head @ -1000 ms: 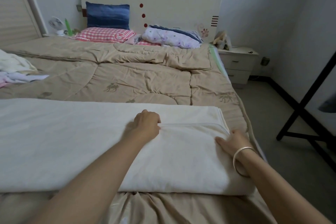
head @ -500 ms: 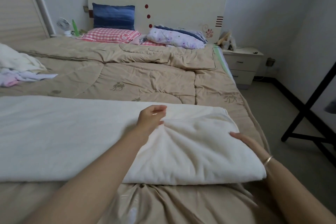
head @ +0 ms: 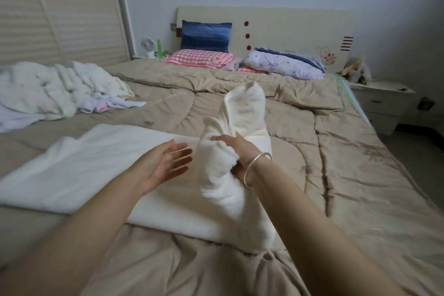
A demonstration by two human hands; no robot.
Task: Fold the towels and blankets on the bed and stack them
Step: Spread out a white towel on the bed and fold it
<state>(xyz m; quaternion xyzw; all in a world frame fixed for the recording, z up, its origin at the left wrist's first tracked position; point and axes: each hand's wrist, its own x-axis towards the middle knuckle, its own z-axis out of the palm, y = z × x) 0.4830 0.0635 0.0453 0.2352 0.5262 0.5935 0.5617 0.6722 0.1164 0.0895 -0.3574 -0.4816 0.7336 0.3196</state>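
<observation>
The cream blanket [head: 96, 166] lies across the bed [head: 348, 175], its right end raised and bunched upright between the 2 hands. The right hand [head: 236, 149] grips that raised end, fingers curled into the cloth. The left hand [head: 165, 166] hovers just beside it, fingers straight, palm toward the cloth, holding nothing.

Wide bed, tan quilted comforter [head: 336, 151] on top. Near foot: cream folded blanket [head: 84, 166], one end raised. Left: rumpled white towel heap [head: 48, 89]. Head: blue pillow [head: 205, 35], red-checked pillow [head: 199, 58], lilac floral bundle [head: 283, 66].
</observation>
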